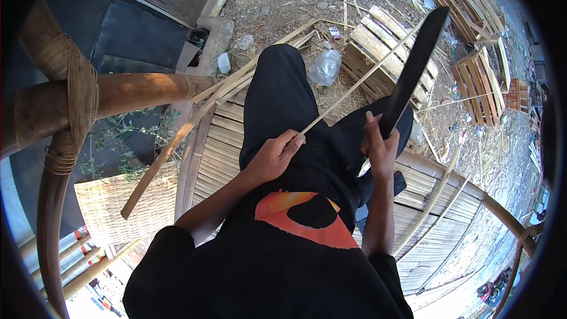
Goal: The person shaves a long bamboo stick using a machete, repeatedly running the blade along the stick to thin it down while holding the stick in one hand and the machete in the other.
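My left hand (273,156) is closed on the near end of a thin bamboo strip (357,84), over my lap. The strip slants up and to the right, and its far part runs close to the dark blade of a machete (417,66). My right hand (378,143) grips the machete, with the blade pointing up and away and the thumb side toward the blade. Most of the handle is hidden in the fist. Whether blade and strip touch, I cannot tell.
I sit on a bamboo slat bench (220,142). Long split bamboo pieces (171,162) lean at my left, near a thick lashed bamboo pole (142,94). Wooden crates (378,53) and a clear plastic bag (325,68) lie on the littered ground ahead. A woven mat (127,207) is lower left.
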### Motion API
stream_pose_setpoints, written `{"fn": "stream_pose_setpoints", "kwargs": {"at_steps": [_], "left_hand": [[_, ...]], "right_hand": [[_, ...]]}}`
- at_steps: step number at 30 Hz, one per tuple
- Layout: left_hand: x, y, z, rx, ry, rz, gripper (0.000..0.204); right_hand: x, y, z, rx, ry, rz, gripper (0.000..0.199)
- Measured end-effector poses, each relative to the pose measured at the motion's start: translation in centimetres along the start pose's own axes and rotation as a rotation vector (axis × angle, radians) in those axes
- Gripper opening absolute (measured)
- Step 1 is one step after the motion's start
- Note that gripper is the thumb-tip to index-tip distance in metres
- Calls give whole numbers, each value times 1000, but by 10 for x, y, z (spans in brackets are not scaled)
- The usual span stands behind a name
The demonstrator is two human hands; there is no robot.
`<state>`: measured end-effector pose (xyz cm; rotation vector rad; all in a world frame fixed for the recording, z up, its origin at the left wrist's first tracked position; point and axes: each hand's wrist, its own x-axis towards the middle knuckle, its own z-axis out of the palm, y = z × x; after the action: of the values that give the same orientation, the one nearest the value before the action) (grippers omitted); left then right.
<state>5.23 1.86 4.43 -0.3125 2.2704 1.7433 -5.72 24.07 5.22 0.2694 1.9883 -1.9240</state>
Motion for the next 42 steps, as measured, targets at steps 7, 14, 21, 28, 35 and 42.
{"fn": "stream_pose_setpoints", "kwargs": {"at_steps": [7,14,21,28,35,42], "left_hand": [[17,9,2,-66,-67,4,30],[17,30,9,-106,21,12,27],[12,29,16,175,131,173,25],[10,52,6,269,119,42,25],[2,32,21,198,70,28,24],[11,24,28,280,133,140,23]], "right_hand": [[-12,8,22,-745,-214,-403,12],[-10,-9,30,-977,-253,-578,25],[21,-25,17,-1282,-329,-452,31],[51,-23,7,-1349,-201,-420,22],[54,-33,-5,-1429,-172,-350,19],[17,-33,18,-1377,-442,-334,22]]}}
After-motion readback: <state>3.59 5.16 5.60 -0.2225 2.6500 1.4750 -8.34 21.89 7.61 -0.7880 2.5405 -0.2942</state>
